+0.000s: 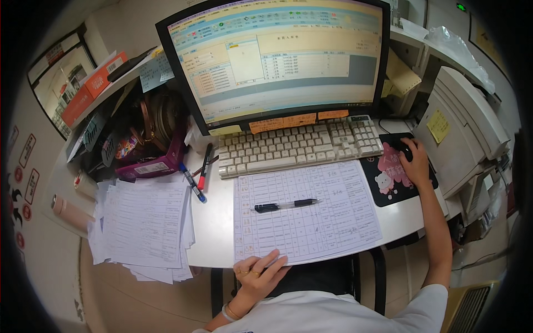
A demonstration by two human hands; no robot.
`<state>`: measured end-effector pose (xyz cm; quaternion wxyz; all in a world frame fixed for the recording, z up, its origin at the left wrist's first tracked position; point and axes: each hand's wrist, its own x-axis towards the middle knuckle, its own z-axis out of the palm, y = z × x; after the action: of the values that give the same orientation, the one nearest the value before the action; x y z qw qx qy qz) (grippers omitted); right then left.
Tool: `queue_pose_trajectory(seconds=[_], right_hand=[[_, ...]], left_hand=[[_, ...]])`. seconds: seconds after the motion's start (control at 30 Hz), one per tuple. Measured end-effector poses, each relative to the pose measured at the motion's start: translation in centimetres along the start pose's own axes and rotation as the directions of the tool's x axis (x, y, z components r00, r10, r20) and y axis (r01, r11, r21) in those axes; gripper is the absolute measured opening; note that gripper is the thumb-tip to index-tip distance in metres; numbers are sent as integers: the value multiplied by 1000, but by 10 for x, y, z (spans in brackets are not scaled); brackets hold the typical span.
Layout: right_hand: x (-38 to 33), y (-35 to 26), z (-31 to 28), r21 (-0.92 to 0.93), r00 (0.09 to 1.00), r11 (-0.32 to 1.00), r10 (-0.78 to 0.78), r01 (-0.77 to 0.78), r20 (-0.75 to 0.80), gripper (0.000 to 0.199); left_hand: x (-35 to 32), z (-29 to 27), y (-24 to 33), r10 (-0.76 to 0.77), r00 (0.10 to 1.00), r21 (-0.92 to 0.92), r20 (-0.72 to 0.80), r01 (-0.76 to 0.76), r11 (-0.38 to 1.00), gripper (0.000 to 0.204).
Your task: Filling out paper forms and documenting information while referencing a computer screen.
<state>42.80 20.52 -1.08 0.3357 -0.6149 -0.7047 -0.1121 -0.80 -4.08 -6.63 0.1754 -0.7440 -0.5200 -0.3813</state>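
My right hand [415,158] rests over a black mouse [405,149] on a black and pink mouse pad [388,180], fingers curled on it. My left hand [258,273] lies flat on the near edge of a large printed table sheet [311,222], fingers slightly apart, holding nothing. A black pen [286,205] lies across the middle of that sheet. A white keyboard [297,147] sits beyond the sheet, under a monitor [277,58] showing a form window.
A stack of printed papers [147,227] overhangs the desk's left edge. A blue pen [192,183] and a red pen [204,166] lie beside a purple box [152,166]. A printer [463,125] stands at the right. Orange box [91,86] on the left shelf.
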Motion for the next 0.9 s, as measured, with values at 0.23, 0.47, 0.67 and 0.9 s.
queue_pose_trajectory(seconds=[0.23,0.47,0.67,0.9], right_hand=[[0,0,2,18,1000,1000,-4,4,0,38],[-2,4,3,29,1000,999,-21,22,-14,38],[-4,3,2,0,999,1000,27,-27,-31,37],[-2,5,5,-16,998,998,54,-54,-19,38]], left_hand=[[-1,-1,-1,-5,1000,-3,12,5,1000,39],[-3,-1,0,-1,1000,16,15,1,1000,39],[-2,0,0,3,1000,8,18,-3,1000,39],[-2,0,-1,7,999,19,43,-7,1000,44]])
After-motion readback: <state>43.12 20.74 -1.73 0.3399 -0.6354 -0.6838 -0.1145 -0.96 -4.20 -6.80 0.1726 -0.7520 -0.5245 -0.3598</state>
